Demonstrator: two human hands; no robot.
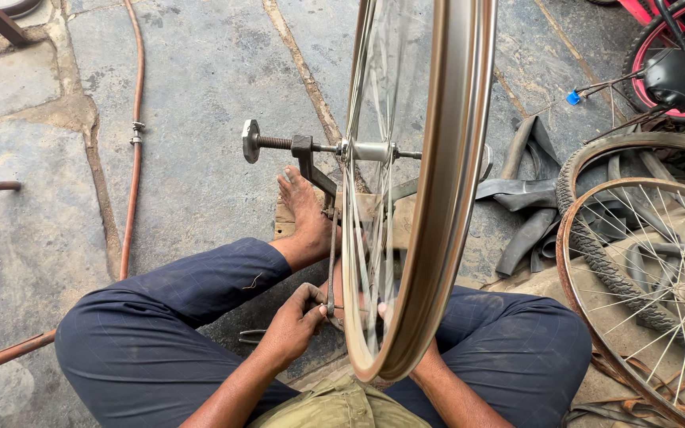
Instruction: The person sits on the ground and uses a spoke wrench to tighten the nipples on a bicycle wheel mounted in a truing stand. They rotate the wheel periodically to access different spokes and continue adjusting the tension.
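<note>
A shiny bicycle wheel rim [445, 198] with thin spokes stands upright in a metal truing stand [304, 154], its hub [370, 150] on a threaded axle. My left hand [295, 325] is closed on a small dark tool at the lower spokes, left of the rim. My right hand [386, 309] reaches in from the other side and is mostly hidden behind the rim and spokes. I sit cross-legged in dark blue trousers, with my bare foot [304, 208] resting on the stand's wooden base.
A rusty spoked wheel [644, 293] and a worn tyre [596, 158] lie at the right with black inner tubes [529, 190]. A red bicycle wheel [675, 55] is at top right. An orange hose [132, 135] runs across the stone floor at the left.
</note>
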